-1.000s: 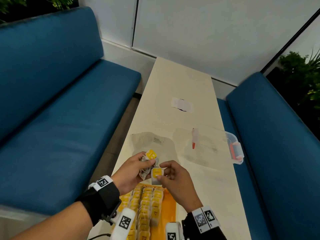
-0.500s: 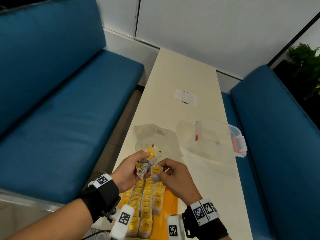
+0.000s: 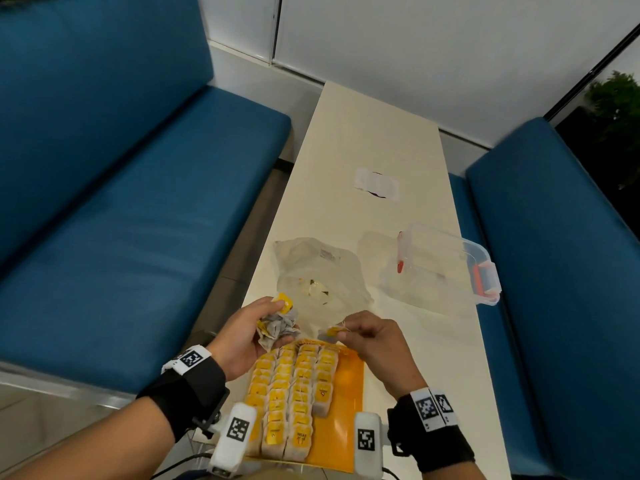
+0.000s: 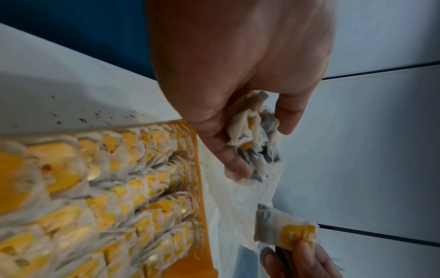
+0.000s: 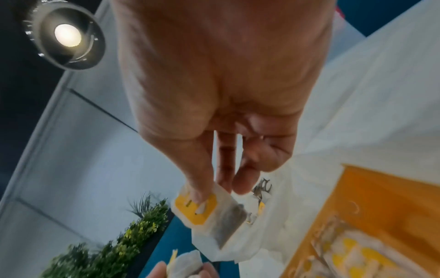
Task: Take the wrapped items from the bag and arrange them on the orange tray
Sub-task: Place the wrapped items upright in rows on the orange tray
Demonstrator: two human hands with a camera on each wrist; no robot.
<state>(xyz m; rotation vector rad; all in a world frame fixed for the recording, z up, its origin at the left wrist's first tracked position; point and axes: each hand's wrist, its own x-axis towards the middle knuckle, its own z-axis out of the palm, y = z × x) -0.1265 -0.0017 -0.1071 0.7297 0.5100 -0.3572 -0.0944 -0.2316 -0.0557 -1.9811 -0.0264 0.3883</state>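
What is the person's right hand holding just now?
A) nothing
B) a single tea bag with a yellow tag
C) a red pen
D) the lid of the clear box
B: the right hand pinches a single tea bag by its yellow tag, above the far end of the orange tray.

no text legible on wrapped items [image 3: 300, 438]

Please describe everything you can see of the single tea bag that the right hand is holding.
The tea bag is a small flat sachet of whitish, paper-like material with dark contents showing through. A yellow tag with a small dark mark lies against its upper part. The right hand pinches it at the tag between thumb and fingers, and it hangs free beyond the far edge of the orange tray, in front of the clear plastic bag.
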